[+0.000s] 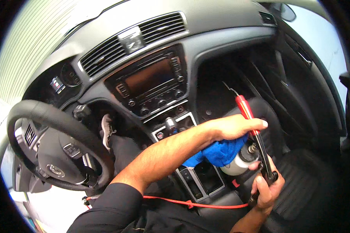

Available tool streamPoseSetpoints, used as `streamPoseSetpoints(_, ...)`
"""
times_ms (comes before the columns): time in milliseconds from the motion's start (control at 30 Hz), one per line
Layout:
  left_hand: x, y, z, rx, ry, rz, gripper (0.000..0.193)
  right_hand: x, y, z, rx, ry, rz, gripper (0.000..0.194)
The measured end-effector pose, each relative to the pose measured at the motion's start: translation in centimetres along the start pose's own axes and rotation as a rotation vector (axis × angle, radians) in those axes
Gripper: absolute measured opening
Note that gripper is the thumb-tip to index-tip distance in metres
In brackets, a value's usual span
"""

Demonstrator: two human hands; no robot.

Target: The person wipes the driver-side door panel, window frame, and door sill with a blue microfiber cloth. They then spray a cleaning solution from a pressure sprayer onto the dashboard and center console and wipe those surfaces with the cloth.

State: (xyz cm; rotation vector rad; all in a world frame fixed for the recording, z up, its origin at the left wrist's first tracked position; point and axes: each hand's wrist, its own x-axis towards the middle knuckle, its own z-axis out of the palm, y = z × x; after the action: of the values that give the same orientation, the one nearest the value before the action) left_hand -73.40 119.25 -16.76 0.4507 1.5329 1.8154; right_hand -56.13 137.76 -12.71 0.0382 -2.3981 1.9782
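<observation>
My right hand (pixel 267 186) grips the black handle of an air cleaning gun (pixel 262 151) with a red front sleeve. Its barrel slants up and away over the passenger seat. A thin pale wavy line extends beyond the sleeve; I cannot tell what it is. My left hand (pixel 236 126) reaches across the console, its thumb lying over the red sleeve. Bunched below this hand is a blue cloth (pixel 224 151). A whitish bottle (pixel 237 164) with a black cap and metal fitting sits beside the barrel, partly behind the cloth. A red air hose (pixel 175 200) runs from the right hand across my lap.
The steering wheel (pixel 58 145) stands at the left. Ahead are the dashboard screen (pixel 150 74) and air vents (pixel 163 27). A gear lever (pixel 171 125) rises from the centre console (pixel 215 189). The dark passenger seat (pixel 297 180) and passenger door (pixel 309 87) lie right.
</observation>
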Motion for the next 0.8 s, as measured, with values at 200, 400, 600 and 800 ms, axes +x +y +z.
streamPoseSetpoints(200,-1.9,0.9,-0.6,-0.158,0.028,0.039,0.037,-0.2,0.0,2.2,-0.015,-0.003,-0.105,0.069)
streamPoseSetpoints(400,-0.9,0.7,-1.6,-0.152,0.234,0.078,0.067,-0.2,0.3,0.5,0.104,0.105,-0.012,0.052)
streamPoseSetpoints(600,3.9,-0.4,-2.5,-0.22,0.815,0.324,0.053,-1.0,-1.7,-2.7,0.294,0.431,0.044,0.054)
streamPoseSetpoints(800,5.9,-2.4,-1.3,0.861,0.917,0.23,0.062,-1.2,0.0,-6.1,0.348,0.528,-0.052,0.055)
